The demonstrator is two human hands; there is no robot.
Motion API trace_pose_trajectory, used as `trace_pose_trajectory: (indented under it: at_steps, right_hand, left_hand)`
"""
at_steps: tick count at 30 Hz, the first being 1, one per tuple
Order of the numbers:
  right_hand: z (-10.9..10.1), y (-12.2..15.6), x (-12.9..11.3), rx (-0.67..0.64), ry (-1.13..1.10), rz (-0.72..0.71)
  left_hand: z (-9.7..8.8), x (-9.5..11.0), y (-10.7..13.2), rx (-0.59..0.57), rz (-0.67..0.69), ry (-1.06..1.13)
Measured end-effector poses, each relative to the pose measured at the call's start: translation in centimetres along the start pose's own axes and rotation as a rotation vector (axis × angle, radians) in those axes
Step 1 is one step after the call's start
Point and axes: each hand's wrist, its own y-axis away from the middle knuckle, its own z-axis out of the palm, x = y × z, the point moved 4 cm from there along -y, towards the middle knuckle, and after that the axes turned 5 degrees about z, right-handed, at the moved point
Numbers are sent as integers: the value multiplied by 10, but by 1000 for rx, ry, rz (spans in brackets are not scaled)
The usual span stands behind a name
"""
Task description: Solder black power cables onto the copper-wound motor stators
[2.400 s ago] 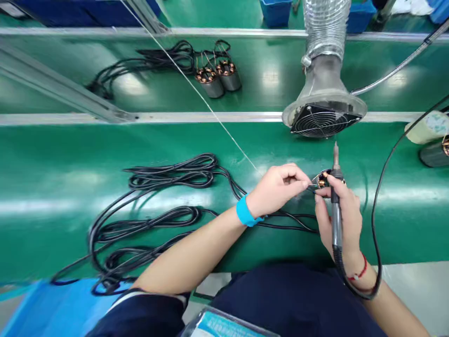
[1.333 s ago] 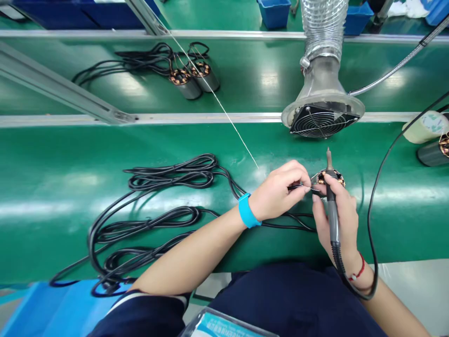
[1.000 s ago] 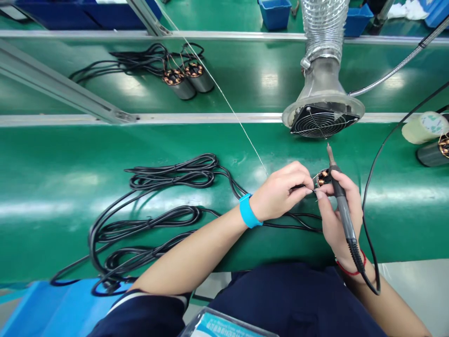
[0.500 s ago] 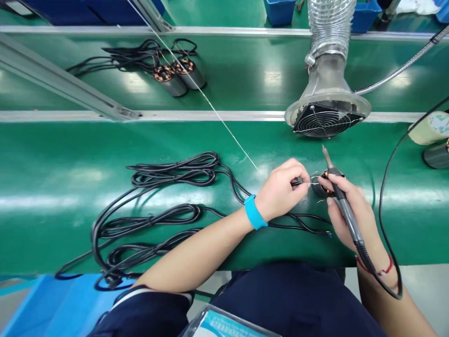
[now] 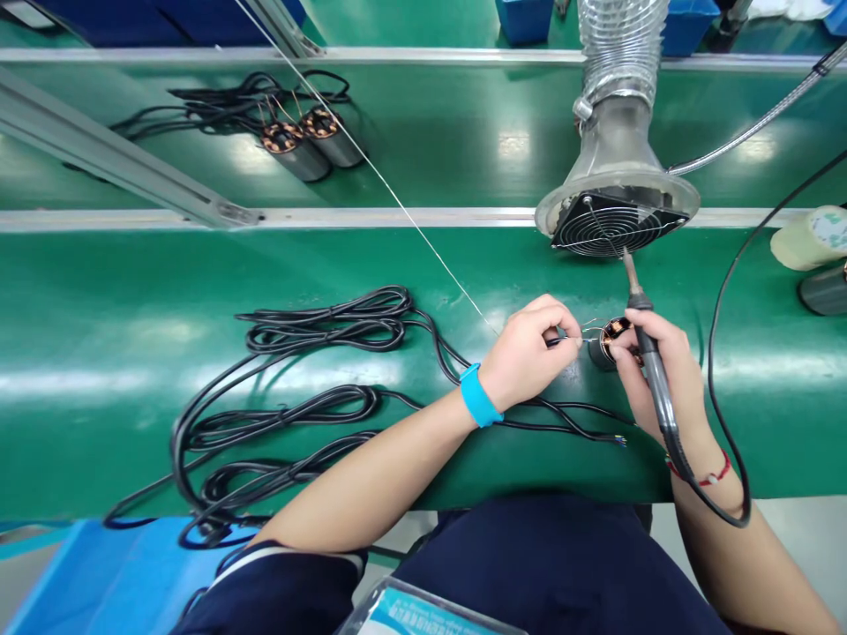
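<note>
The fingers (image 5: 562, 317) of the left hand (image 5: 526, 357) are pinched together on a thin black wire (image 5: 553, 340), while those of the right hand (image 5: 668, 362) are closed about a grey-and-black pencil-shaped soldering iron (image 5: 655, 379). Working across from the left on my feed, I find a light-blue plastic bin (image 5: 86, 582) below the edge of a glossy green bench (image 5: 132, 291), then loops of black rubbery cord (image 5: 324, 335) lying on the bench, and a straight, thin white strand (image 5: 423, 234) slanting down to the left hand; I cannot tell whether it is held there. Just right of that pinch sits a dark-grey cylinder with copper windings (image 5: 599, 354), on the bench by the right fingertips; whether these also nip a lead is hidden from me. The iron's tip points up, near a black round-grilled fan (image 5: 615, 229). To do this fine wire work well, I judge I should keep the pinch steady near the wire's end and hold a possibly hot tip clear of skin, cord and windings. As for writing, the blue-and-white card in a clear plastic holder (image 5: 423, 615) carries print too blurred to read; the pale-yellow roll (image 5: 808, 238) at far right bears greenish marks I cannot make out.
</note>
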Motion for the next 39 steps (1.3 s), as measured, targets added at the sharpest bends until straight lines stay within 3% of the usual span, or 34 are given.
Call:
trace_pose_trajectory:
  at_steps: [5, 9, 15, 22, 28, 39]
  right_hand:
    - [10, -11, -3, 141, 84, 26]
    - [13, -8, -5, 159, 130, 0]
    - [2, 11, -4, 185, -15, 15]
    - [-15, 43, -1, 380, -223, 38]
    - [-16, 56, -7, 305, -241, -190]
    - [-12, 53, -8, 281, -290, -178]
  left_hand:
    - [-4, -2, -2, 47, 17, -58]
    - [-2, -3, -1, 40, 10, -55]
    - [2, -4, 2, 22, -17, 32]
    - [7, -5, 5, 21, -32, 33]
    - [7, -6, 4, 22, -51, 23]
    - [8, -6, 4, 25, -48, 21]
